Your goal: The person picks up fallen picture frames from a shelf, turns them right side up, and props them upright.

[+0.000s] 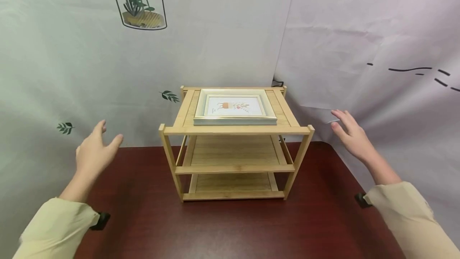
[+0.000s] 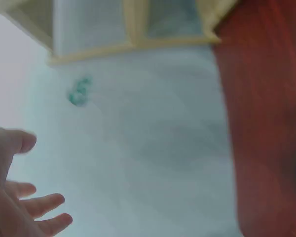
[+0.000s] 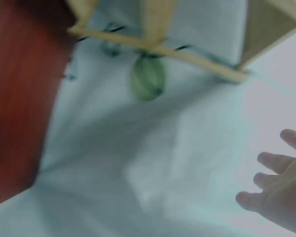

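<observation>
A light wooden three-tier shelf rack (image 1: pixel 235 169) stands on the dark red table. On its top tier a picture frame (image 1: pixel 270 109) with a pale, gold-edged border lies flat, its picture of an orange pot and sprigs facing up. Off to the rack's left, my left hand (image 1: pixel 94 149) hovers in the air, fingers apart and holding nothing. My right hand (image 1: pixel 353 137) is raised on the other side, also holding nothing, with its fingers spread. Both wrist views show the loose fingers well away from the rack.
The dark red tabletop (image 1: pixel 230 227) runs in front of the rack and to both sides. Behind it hangs a pale, wrinkled sheet (image 1: pixel 230 31) printed with plants and leaves. A small black object (image 1: pixel 277 83) shows behind the rack's back right corner.
</observation>
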Tool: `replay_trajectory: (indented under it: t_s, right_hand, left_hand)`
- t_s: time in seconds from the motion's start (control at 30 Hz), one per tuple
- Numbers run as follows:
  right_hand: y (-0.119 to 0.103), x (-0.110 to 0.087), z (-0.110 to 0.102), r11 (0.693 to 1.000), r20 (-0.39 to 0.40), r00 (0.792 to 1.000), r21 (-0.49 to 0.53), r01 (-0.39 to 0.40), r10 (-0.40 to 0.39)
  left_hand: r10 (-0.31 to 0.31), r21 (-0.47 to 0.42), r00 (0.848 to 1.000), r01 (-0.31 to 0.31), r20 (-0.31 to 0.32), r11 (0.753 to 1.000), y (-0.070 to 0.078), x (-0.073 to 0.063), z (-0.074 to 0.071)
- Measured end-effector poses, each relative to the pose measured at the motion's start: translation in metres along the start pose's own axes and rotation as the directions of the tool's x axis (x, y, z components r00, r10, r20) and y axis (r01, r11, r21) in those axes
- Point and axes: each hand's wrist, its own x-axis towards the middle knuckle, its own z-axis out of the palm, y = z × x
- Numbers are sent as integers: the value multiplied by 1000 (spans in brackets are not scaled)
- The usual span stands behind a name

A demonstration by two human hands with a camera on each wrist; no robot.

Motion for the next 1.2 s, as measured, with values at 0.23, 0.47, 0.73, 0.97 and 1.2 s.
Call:
replay_trajectory:
  t_s: [0.23, 0.47, 0.73, 0.97, 1.2]
  right_hand:
    - [-50, 21, -2, 992, 20, 1000, 123, -22, 20]
    - [-81, 40, 9, 988, 72, 995, 149, 51, -63]
    - [-102, 69, 28, 961, 130, 991, 274, -20, -16]
    - [-113, 86, 41, 906, 265, 954, 355, -231, 140]
    - [-118, 99, 51, 892, 299, 918, 289, -348, 262]
  left_hand:
    - [7, -235, 992, -36, -124, 971, 55, 6, -14]
    - [180, -289, 969, -224, -170, 931, 110, 8, -15]
    - [321, -248, 947, -316, -20, 916, 151, 14, 0]
    - [289, -243, 952, -258, 102, 935, 173, 30, 21]
    - [261, -216, 948, -220, 184, 951, 179, 45, 32]
